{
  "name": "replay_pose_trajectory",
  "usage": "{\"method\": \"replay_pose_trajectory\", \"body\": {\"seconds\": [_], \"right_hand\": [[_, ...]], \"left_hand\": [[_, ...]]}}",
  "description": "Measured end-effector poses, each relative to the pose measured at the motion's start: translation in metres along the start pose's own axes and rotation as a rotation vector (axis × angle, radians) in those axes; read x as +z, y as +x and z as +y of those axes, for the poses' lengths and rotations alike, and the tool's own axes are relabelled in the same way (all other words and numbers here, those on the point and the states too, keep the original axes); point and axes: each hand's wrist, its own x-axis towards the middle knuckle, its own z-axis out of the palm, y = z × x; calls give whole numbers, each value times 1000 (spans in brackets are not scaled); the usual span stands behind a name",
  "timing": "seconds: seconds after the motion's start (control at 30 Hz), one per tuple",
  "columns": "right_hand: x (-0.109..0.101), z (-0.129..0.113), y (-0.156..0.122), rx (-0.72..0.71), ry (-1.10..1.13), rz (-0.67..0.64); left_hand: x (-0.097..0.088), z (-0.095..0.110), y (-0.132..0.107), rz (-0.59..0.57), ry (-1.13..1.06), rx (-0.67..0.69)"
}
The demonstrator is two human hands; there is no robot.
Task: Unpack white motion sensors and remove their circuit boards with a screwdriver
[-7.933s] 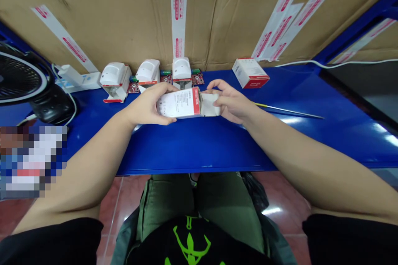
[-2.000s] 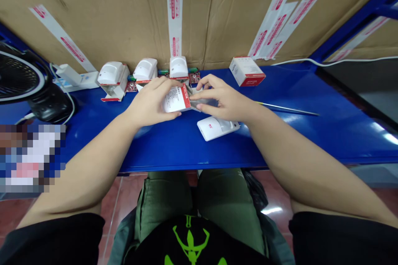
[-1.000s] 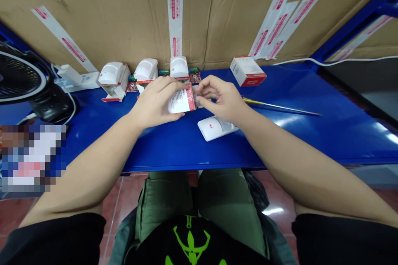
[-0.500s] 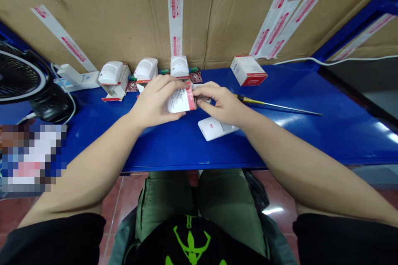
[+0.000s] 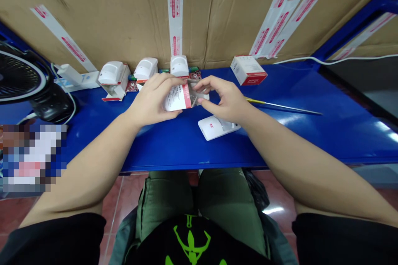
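My left hand [image 5: 152, 101] is wrapped round a small white and red cardboard box [image 5: 178, 98] just above the blue table. The box lies sideways, with its open end toward my right hand [image 5: 222, 97]. My right thumb and fingers are apart at that opening, close to or touching a white flap [image 5: 203, 96]. Whether anything is inside the box cannot be made out. Below my right wrist, a white plastic detector [image 5: 216, 127] rests on the table, partly covered by the hand.
Along the back stand white detectors [image 5: 145, 68] on small boxes, with red circuit boards [image 5: 132, 86] beside them. A closed box [image 5: 248, 70] and a yellow-handled screwdriver [image 5: 286, 107] lie to the right. A black fan [image 5: 18, 78] and a power strip [image 5: 88, 80] occupy the left.
My right hand has drawn back slightly to the right and its fingers have spread. The box's open end and flap show more, and the box has shifted slightly left.
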Motion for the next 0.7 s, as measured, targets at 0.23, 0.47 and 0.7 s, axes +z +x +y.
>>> {"method": "replay_pose_trajectory", "body": {"seconds": [0.23,0.47,0.7], "right_hand": [[7,16,-2,-24,-3,80],[2,12,-1,-49,-110,77],[-2,11,-1,-135,-153,-15]], "left_hand": [[1,2,1,-17,-18,4],[1,2,0,-39,0,-17],[3,5,0,-31,-31,-48]]}}
